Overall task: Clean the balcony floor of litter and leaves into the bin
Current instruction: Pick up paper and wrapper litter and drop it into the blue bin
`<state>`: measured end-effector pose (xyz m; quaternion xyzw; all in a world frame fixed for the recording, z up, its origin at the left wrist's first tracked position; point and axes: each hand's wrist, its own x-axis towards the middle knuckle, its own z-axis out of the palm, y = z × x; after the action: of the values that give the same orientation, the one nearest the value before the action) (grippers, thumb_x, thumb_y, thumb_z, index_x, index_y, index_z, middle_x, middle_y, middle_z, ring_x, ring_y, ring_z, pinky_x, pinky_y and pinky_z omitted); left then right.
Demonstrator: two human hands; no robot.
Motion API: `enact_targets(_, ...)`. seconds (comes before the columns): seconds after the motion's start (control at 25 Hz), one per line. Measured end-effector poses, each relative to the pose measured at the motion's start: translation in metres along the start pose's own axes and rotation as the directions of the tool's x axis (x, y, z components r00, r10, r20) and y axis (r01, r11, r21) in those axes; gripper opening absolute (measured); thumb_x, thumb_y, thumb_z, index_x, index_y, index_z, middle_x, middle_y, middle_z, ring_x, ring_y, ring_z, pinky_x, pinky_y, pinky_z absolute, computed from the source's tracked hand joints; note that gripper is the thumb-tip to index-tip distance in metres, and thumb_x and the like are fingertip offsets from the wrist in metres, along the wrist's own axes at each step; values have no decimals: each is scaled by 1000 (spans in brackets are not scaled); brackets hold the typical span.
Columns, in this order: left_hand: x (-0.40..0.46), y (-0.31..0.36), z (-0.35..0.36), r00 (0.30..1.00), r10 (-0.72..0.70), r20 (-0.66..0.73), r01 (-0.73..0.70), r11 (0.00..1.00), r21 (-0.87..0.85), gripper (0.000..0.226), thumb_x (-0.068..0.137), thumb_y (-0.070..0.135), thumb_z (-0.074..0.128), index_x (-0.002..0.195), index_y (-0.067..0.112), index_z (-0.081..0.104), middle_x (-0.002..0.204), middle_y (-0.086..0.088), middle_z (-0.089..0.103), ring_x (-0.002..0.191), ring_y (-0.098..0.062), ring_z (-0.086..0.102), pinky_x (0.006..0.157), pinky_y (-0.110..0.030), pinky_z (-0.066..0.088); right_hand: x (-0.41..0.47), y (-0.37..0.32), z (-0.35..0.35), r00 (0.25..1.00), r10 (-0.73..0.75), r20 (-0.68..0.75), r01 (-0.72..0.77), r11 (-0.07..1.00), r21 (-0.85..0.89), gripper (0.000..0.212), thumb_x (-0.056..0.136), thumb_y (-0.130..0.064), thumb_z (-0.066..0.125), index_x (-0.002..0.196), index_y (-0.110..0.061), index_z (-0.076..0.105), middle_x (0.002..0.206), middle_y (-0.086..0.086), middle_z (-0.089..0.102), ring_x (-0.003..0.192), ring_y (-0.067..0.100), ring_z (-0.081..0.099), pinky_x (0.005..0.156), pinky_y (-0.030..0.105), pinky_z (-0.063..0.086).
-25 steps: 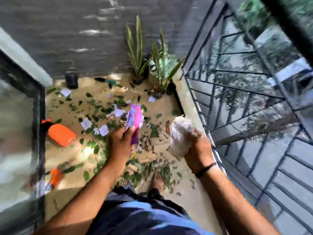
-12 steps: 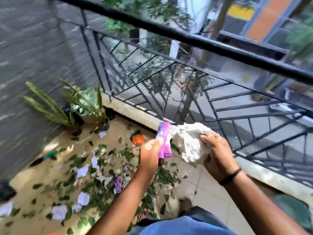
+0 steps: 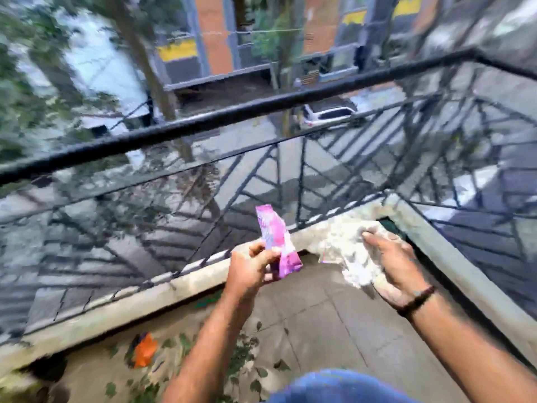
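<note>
I am holding a pink wrapper (image 3: 277, 242) upright in my left hand (image 3: 251, 267), pinching its lower part between thumb and curled fingers. My right hand (image 3: 392, 263) is curling around a crumpled white paper wad (image 3: 347, 251), with the fingers spread over its top; the frame is blurred, so how firm that hold is I cannot tell. Both pieces of litter are hanging above the balcony floor (image 3: 313, 315) near its far corner, just beside the black railing (image 3: 232, 117) and the pale kerb (image 3: 122, 301) at the floor's edge. No bin is showing clearly; something dark green (image 3: 392, 225) is sitting in the corner behind the wad, too hidden to name.

Green leaves (image 3: 241, 353) and an orange scrap (image 3: 143, 349) are lying along the near and left edges of the floor, so most of the clearing looks undone.

The risk I am judging here: with both hands this close to the open rails, a loosened pinch or a gust could be sending the light wrapper through the bars to the street below. The wad also looks loosely packed, so bits may be shedding back onto the floor.
</note>
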<state>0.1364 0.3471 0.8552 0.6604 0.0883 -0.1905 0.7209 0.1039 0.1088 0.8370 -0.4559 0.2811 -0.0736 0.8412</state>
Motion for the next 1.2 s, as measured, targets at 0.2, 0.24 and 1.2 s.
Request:
enact_targets(0.2, 62, 8, 163, 983, -62, 175, 57, 998, 34, 13, 93, 0, 61, 81, 6, 64, 64, -7, 65, 49, -14, 60, 46, -19, 48, 33, -69, -127, 979, -53, -198, 67, 996, 63, 31, 88, -10, 68, 115, 6, 65, 97, 23, 68, 84, 39, 65, 73, 49, 53)
enact_targets(0.24, 70, 5, 188, 977, -83, 198, 72, 996, 61, 12, 93, -1, 61, 82, 4, 64, 63, -7, 65, 49, -14, 61, 45, -19, 48, 39, -80, -149, 968, -55, -246, 79, 993, 89, 25, 91, -7, 66, 114, 4, 67, 100, 21, 72, 85, 37, 68, 73, 48, 56)
enact_targets(1.2, 139, -80, 644, 220, -626, 748, -186, 726, 663, 18, 96, 11, 62, 80, 9, 70, 80, -15, 75, 67, -25, 71, 65, -33, 58, 14, -202, -389, 329, 8, -944, 651, 722, 233, 40, 88, -3, 66, 127, 2, 61, 125, 23, 66, 115, 39, 64, 97, 53, 52)
